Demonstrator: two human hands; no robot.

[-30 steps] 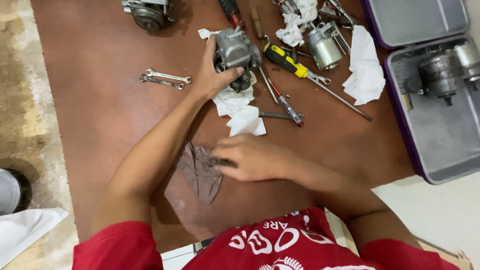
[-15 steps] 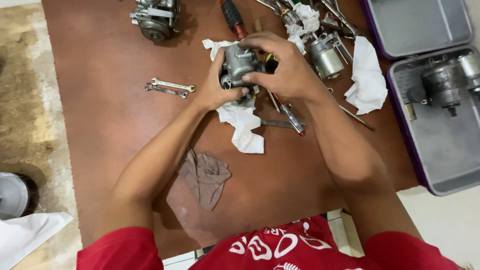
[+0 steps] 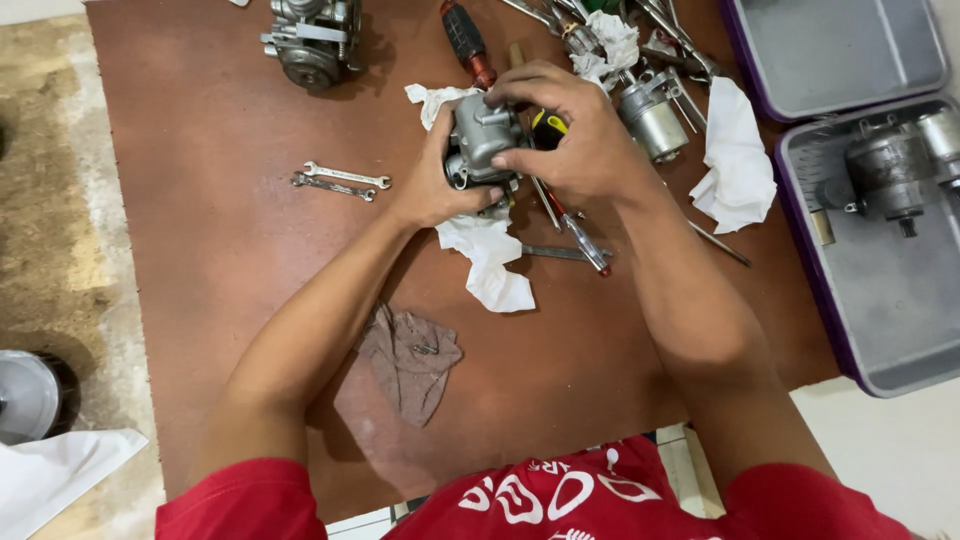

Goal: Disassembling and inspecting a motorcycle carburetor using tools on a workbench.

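Item: grey cast-metal carburettor body (image 3: pixel 483 135), blocky, with round ports and small fittings; dull, slightly greasy finish.
Location: you hold it just above the brown worktop (image 3: pixel 230 250), over crumpled white tissue (image 3: pixel 488 262).
Left hand (image 3: pixel 432 185): your grip is clamped on the item's left side and underside.
Right hand (image 3: pixel 575 130): your fingers close over its top and right side.
Nearby: two small spanners (image 3: pixel 338 181) to the left; screwdrivers (image 3: pixel 570 222) just right; brown rag (image 3: pixel 410 360) nearer you; grey tray (image 3: pixel 880 330) far right.
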